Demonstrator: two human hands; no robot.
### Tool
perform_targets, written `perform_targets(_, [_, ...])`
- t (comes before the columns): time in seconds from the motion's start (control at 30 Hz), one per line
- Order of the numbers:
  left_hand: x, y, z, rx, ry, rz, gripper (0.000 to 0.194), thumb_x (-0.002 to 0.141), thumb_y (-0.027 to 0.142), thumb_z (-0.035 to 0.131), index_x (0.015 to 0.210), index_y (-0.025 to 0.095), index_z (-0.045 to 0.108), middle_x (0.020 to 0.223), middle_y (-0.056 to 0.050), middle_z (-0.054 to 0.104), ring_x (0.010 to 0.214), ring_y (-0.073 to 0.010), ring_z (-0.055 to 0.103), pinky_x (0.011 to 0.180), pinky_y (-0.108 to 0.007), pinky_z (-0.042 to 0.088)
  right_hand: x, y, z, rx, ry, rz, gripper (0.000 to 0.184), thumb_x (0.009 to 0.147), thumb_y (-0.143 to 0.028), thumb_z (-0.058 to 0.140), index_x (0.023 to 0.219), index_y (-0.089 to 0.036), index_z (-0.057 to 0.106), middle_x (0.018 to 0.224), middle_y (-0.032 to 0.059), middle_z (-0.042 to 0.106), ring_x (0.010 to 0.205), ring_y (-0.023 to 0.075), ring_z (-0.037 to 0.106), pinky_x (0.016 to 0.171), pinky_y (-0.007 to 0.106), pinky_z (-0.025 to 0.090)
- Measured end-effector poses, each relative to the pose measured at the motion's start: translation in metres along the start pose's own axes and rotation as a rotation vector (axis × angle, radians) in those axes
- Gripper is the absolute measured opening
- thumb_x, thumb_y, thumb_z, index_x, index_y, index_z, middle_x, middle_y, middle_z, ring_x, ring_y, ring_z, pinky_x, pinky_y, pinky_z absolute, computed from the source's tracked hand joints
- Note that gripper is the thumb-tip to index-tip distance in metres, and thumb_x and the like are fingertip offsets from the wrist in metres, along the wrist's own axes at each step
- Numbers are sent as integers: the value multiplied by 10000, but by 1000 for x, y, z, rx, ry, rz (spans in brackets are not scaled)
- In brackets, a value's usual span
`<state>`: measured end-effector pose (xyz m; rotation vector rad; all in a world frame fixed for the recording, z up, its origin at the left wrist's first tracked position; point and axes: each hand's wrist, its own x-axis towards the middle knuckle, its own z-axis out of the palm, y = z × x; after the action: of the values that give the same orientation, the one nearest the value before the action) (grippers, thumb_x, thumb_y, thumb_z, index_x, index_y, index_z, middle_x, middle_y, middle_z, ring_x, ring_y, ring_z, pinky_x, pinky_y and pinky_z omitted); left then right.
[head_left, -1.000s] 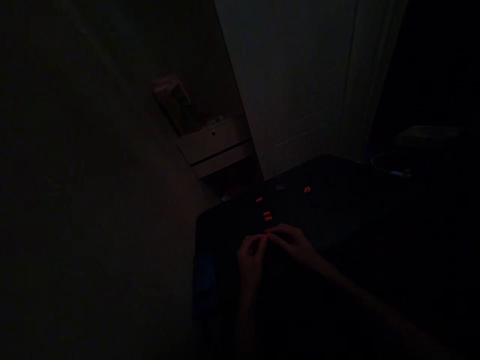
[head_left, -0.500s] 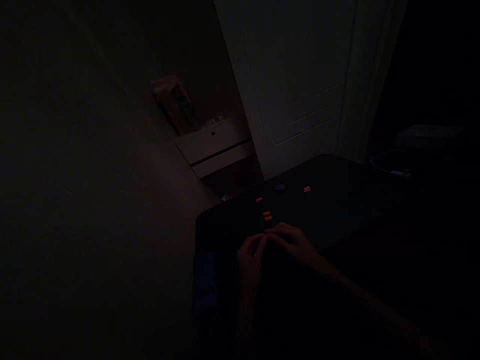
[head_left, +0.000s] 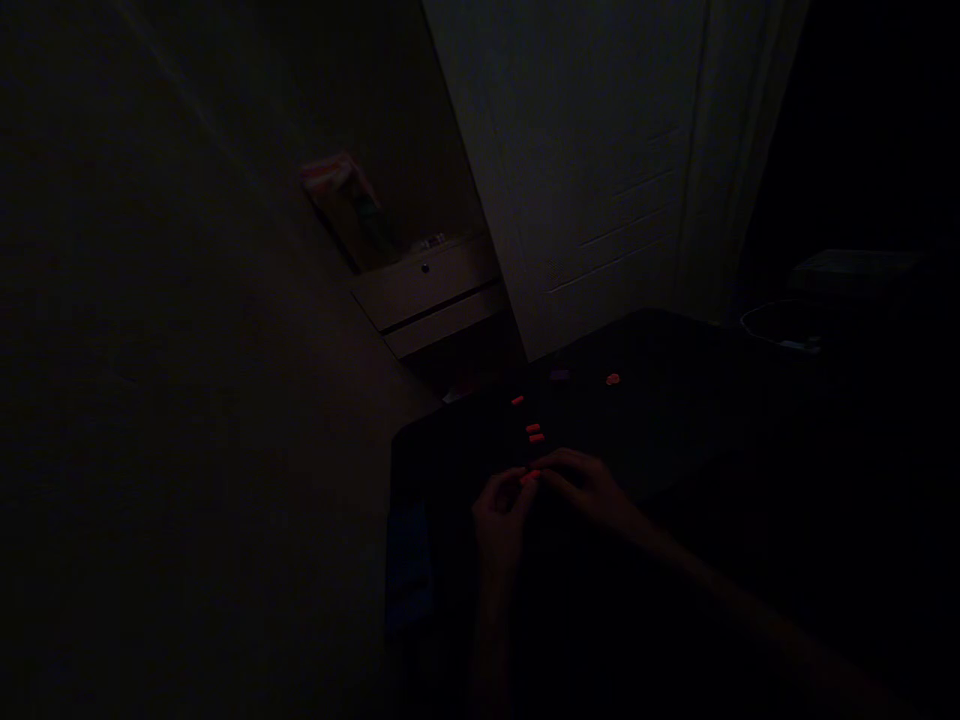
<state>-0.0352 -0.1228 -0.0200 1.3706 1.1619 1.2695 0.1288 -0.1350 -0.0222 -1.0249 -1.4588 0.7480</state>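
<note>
The room is very dark. My left hand (head_left: 499, 515) is closed in a pinch on a small glowing red-orange piece (head_left: 529, 478), its finger and thumb at the piece's ends. My right hand (head_left: 591, 483) comes in from the right, fingers drawn together and touching the same piece. Just beyond the hands, two short red bars (head_left: 536, 438) lie side by side on the dark table (head_left: 450, 450). A single red bar (head_left: 518, 400) lies farther back. The exact kind of these pieces is too dim to tell.
A small rounded orange item (head_left: 613, 379) and a dark purple block (head_left: 559, 376) lie near the table's far side. Something flat and blue (head_left: 409, 560) is at the left edge. Beyond stand a drawer unit (head_left: 427, 285) and a pale door (head_left: 600, 180); a thin cable (head_left: 772, 305) curves at right.
More of the red piece shows between my fingertips now, and it looks slightly lower. My hands have barely shifted. The pieces on the table lie as before.
</note>
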Motion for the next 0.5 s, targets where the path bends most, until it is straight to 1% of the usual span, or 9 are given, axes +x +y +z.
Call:
perform_targets(0.1, [1, -3, -1, -7, -23, 26, 299, 723, 317, 825, 974, 172, 753, 965, -86, 765, 890, -219, 717, 823, -324, 558, 0, 0, 0, 3, 0, 6, 154, 927, -298, 643, 1003, -237, 762, 1011, 50, 767, 949, 217, 715, 909, 357, 545])
perform_targets(0.23, [0, 0, -1, -9, -21, 28, 234, 738, 319, 811, 917, 178, 755, 944, -74, 759, 923, -228, 714, 860, -336, 547, 1, 0, 0, 7, -10, -9, 167, 929, -322, 644, 1004, -235, 766, 1019, 58, 769, 960, 227, 714, 919, 373, 545])
perform_targets(0.37, [-1, 5, 0, -17, -16, 38, 217, 727, 309, 814, 890, 179, 752, 928, -68, 753, 916, -228, 709, 863, -343, 543, 0, 1, -1, 26, -14, -29, 166, 935, -313, 637, 1008, -241, 767, 1013, 57, 764, 955, 222, 710, 902, 364, 548])
perform_targets(0.5, [0, 4, 0, 11, -20, 44, 194, 737, 298, 805, 880, 175, 759, 916, -72, 757, 906, -231, 708, 853, -343, 540, 0, 1, -1, 26, -15, -27, 157, 927, -289, 645, 1014, -241, 766, 1016, 53, 759, 954, 219, 709, 898, 360, 544])
